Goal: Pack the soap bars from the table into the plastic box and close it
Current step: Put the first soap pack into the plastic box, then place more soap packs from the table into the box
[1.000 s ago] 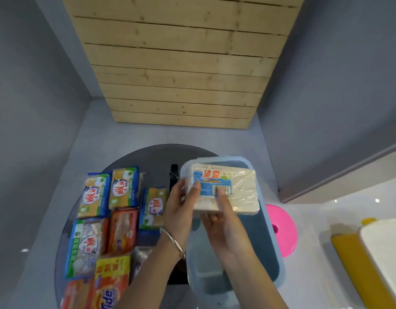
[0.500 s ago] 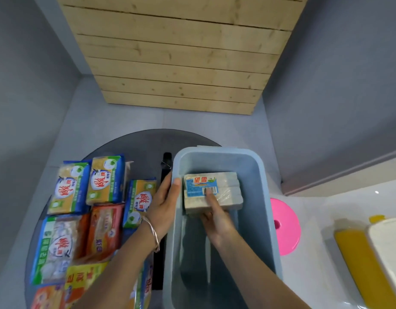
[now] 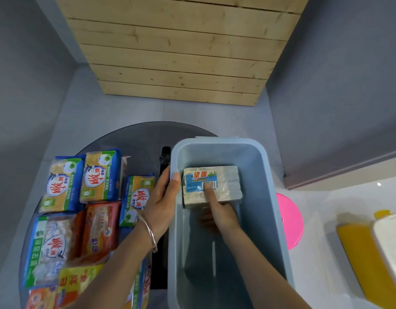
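Note:
A pale blue plastic box [image 3: 270,175] stands open on the right half of the round dark table [image 3: 134,139]. Deep inside it, my right hand [image 3: 217,210] holds a clear-wrapped pack of white soap bars [image 3: 226,186] with a blue label, thumb on top of the label. My left hand [image 3: 163,197] grips the box's left rim, thumb hooked over the edge. Several wrapped soap packs lie in rows to the left: blue-and-yellow ones [image 3: 101,175] at the back, a red one [image 3: 101,228] and a yellow one [image 3: 79,284] nearer to me.
A pink round disc [image 3: 290,221] lies on the white surface right of the box. Further right sit an orange-yellow container [image 3: 362,255] and a white lid-like slab [image 3: 391,241]. A wooden plank panel [image 3: 179,47] and grey walls close off the back.
The white soap pack went from above the box's rim down into the box with my right hand. My left hand let go of the pack and took hold of the box's left rim.

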Tool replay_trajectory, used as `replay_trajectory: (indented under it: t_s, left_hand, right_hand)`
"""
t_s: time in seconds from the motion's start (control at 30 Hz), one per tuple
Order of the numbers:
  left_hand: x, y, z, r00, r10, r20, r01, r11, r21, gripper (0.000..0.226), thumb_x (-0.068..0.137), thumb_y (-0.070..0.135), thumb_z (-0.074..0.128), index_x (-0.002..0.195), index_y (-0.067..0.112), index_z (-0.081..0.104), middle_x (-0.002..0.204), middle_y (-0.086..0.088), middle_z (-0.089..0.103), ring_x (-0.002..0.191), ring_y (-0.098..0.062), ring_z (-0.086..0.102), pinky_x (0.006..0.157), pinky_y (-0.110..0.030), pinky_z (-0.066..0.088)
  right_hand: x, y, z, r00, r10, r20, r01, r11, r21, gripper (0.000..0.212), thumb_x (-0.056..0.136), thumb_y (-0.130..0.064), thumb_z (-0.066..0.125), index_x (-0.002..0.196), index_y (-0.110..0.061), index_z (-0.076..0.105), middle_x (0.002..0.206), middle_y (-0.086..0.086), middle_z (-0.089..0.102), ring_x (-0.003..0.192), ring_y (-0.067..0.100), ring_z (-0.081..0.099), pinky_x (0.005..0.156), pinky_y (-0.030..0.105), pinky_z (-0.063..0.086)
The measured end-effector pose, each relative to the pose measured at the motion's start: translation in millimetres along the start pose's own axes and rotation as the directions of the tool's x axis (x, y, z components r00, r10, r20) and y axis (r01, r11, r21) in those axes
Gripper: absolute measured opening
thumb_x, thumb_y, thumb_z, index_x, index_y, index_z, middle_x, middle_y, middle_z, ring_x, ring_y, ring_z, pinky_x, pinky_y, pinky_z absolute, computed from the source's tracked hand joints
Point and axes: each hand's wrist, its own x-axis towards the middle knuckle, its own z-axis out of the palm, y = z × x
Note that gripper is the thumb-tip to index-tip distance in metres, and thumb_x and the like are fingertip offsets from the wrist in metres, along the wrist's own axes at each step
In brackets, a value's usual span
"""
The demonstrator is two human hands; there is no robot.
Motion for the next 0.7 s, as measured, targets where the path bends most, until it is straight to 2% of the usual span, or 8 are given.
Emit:
replay_trajectory:
  t_s: [0.17,0.23,0.3,0.4,0.47,0.53,0.63,0.7]
  left_hand:
    - [-0.8,1.6,0.7,1.000,0.005,-0.019,-0.004,1.000,0.023,0.022,0.094,0.037,0.037,0.107,0.048,0.051,0.083,0.024,0.067,0.078,0.017,0.061,0.059,-0.002,0.046]
    - [-3.0,3.3,-1.0,0.999,0.014,-0.032,-0.013,0.999,0.036,0.028,0.094,0.037,0.038,0.120,0.039,0.049,0.092,0.025,0.062,0.077,0.021,0.058,0.060,0.001,0.044]
    - [-10.8,5.7,-7.9,0.999,0.020,-0.049,-0.016,0.998,0.067,0.035,0.093,0.038,0.039,0.128,0.037,0.041,0.105,0.029,0.052,0.084,0.023,0.053,0.066,0.004,0.040]
    - [-35.7,1.6,-31.6,0.995,-0.026,-0.093,0.038,0.991,0.131,0.055,0.083,0.052,0.037,0.135,0.034,0.036,0.126,0.020,0.042,0.115,0.004,0.040,0.091,-0.010,0.033]
    - [-60.2,-8.4,-52.3,0.990,-0.035,-0.137,0.057,0.986,0.159,0.056,0.081,0.053,0.037,0.133,0.032,0.039,0.127,0.018,0.043,0.120,-0.001,0.040,0.088,-0.009,0.031]
    - [-87.7,-19.2,-72.1,0.982,-0.029,-0.185,0.063,0.982,0.180,0.048,0.087,0.044,0.040,0.132,0.029,0.042,0.126,0.017,0.048,0.117,0.003,0.046,0.084,-0.005,0.035]
    - [-122.6,-35.9,-96.4,0.973,0.000,-0.232,0.038,0.987,0.159,0.037,0.092,0.030,0.043,0.129,0.032,0.046,0.116,0.024,0.053,0.100,0.018,0.054,0.072,-0.004,0.048]
    - [-136.7,-45.8,-109.7,0.969,0.045,-0.244,0.019,0.967,0.255,0.036,0.092,0.034,0.043,0.128,0.035,0.045,0.121,0.017,0.054,0.107,0.012,0.052,0.082,-0.009,0.048]
  right_hand:
    - [0.4,-0.4,5.0,0.998,0.032,0.050,-0.032,0.999,0.002,0.055,0.081,-0.069,0.047,0.095,-0.022,0.072,0.081,0.005,0.073,0.069,0.022,0.067,0.066,0.033,0.057]
    - [-9.0,-3.0,1.4,0.992,0.106,0.074,-0.106,0.994,-0.002,0.065,0.081,-0.072,0.043,0.088,-0.014,0.072,0.071,0.007,0.069,0.060,0.022,0.063,0.055,0.027,0.052]
    - [-25.9,-9.5,-3.8,0.991,0.112,0.077,-0.110,0.994,-0.022,0.069,0.085,-0.069,0.038,0.082,-0.008,0.070,0.072,0.008,0.068,0.060,0.023,0.063,0.054,0.027,0.050]
    - [-68.3,-23.5,-8.8,0.994,-0.095,0.061,0.091,0.994,0.058,0.048,0.094,-0.052,0.040,0.087,-0.013,0.067,0.085,0.001,0.068,0.072,0.016,0.064,0.064,0.028,0.052]
    - [-107.4,-32.4,-6.0,0.963,-0.264,0.063,0.251,0.955,0.161,0.039,0.095,-0.042,0.044,0.095,-0.012,0.068,0.093,-0.002,0.071,0.081,0.011,0.067,0.070,0.022,0.055]
    - [-147.8,-35.8,4.9,0.927,-0.353,0.129,0.305,0.907,0.292,0.037,0.093,-0.039,0.046,0.096,-0.010,0.069,0.096,-0.003,0.075,0.085,0.010,0.071,0.073,0.018,0.057]
    - [-188.3,-19.6,33.3,0.901,-0.295,0.318,0.176,0.919,0.354,0.042,0.083,-0.043,0.047,0.101,-0.012,0.070,0.101,-0.001,0.076,0.091,0.009,0.072,0.076,0.016,0.056]
    - [-200.2,3.4,56.2,0.902,-0.219,0.372,0.115,0.953,0.281,0.029,0.088,-0.038,0.050,0.102,-0.019,0.069,0.099,-0.005,0.074,0.091,0.003,0.071,0.074,0.013,0.055]
